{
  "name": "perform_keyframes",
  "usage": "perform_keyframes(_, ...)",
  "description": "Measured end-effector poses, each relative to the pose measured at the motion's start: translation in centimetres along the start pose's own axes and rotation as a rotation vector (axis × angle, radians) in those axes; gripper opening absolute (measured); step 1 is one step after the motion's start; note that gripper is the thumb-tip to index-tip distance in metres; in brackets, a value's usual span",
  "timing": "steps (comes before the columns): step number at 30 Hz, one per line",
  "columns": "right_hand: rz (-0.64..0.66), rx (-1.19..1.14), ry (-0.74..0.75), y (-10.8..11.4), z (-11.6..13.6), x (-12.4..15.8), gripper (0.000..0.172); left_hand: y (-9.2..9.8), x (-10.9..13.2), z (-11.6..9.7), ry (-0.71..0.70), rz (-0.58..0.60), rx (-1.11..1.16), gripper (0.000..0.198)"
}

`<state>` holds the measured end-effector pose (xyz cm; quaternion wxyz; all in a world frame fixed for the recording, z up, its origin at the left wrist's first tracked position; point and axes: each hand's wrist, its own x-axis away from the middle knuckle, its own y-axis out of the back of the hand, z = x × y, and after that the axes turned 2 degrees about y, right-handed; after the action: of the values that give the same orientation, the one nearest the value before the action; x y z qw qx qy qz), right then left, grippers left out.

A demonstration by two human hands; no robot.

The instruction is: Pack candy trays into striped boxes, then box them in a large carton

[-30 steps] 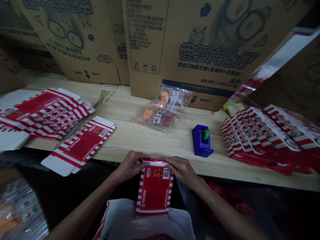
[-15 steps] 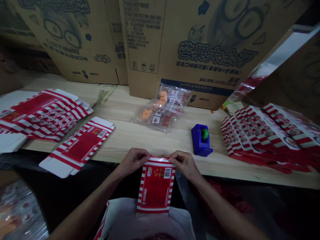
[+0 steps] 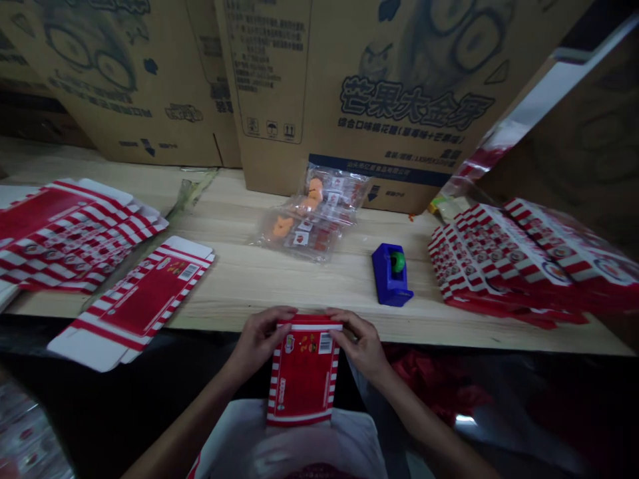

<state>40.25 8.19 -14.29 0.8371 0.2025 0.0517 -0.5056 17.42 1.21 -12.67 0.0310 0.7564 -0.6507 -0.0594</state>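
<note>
Striped carton (image 3: 303, 372) upright at near edge of table (image 3: 299, 293); left hand (image 3: 259, 336) pinching its top-left corner, right hand (image 3: 362, 342) top-right; flap (image 3: 310, 326) I saw raised half-second ago now pressed flat, so top end looks closed; tape dispenser (image 3: 391, 283) sits beyond, right.
</note>
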Motion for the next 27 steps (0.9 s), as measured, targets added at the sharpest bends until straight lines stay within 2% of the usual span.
perform_keyframes(2, -0.096, 0.101, 0.045, 1.7, 0.0, -0.3, 0.021, -0.2, -0.1, 0.1, 0.161, -0.030, 0.209, 0.020)
perform_keyframes(3, -0.220, 0.164, 0.058, 2.9, -0.2, -0.6, 0.023, -0.3, -0.2, 0.2, 0.232, -0.035, 0.281, 0.023)
perform_keyframes(5, -0.550, 0.281, 0.029, 6.0, -1.1, -1.0, 0.021, -0.3, -0.5, 0.6, 0.321, -0.045, 0.348, 0.028)
perform_keyframes(6, -0.689, 0.315, -0.019, 7.6, -1.8, -1.2, 0.022, -0.3, -0.6, 0.8, 0.343, -0.050, 0.361, 0.030)
perform_keyframes(7, -0.775, 0.328, -0.082, 9.1, -2.5, -1.4, 0.024, -0.4, -0.8, 0.9, 0.354, -0.054, 0.369, 0.033)
perform_keyframes(8, -0.810, 0.320, -0.144, 10.4, -3.3, -1.6, 0.026, -0.4, -1.0, 1.0, 0.360, -0.056, 0.376, 0.035)
perform_keyframes(10, -0.783, 0.267, -0.232, 11.9, -4.7, -2.1, 0.029, -0.7, -1.3, 0.9, 0.362, -0.054, 0.390, 0.036)
perform_keyframes(14, -0.760, 0.183, -0.247, 11.5, -6.5, -3.6, 0.032, -1.2, -1.9, 0.6, 0.363, -0.112, 0.386, 0.036)
perform_keyframes(19, -0.873, 0.127, -0.211, 10.3, -6.7, -4.5, 0.029, -0.6, -2.7, 0.3, 0.347, -0.238, 0.395, 0.038)
perform_keyframes(24, -0.955, 0.079, -0.164, 9.0, -6.1, -2.0, 0.024, 1.6, -4.2, -0.4, 0.309, -0.282, 0.366, 0.042)
perform_keyframes(27, -0.952, 0.047, -0.160, 7.7, -6.2, -0.3, 0.022, 2.8, -5.4, -0.9, 0.318, -0.228, 0.326, 0.041)
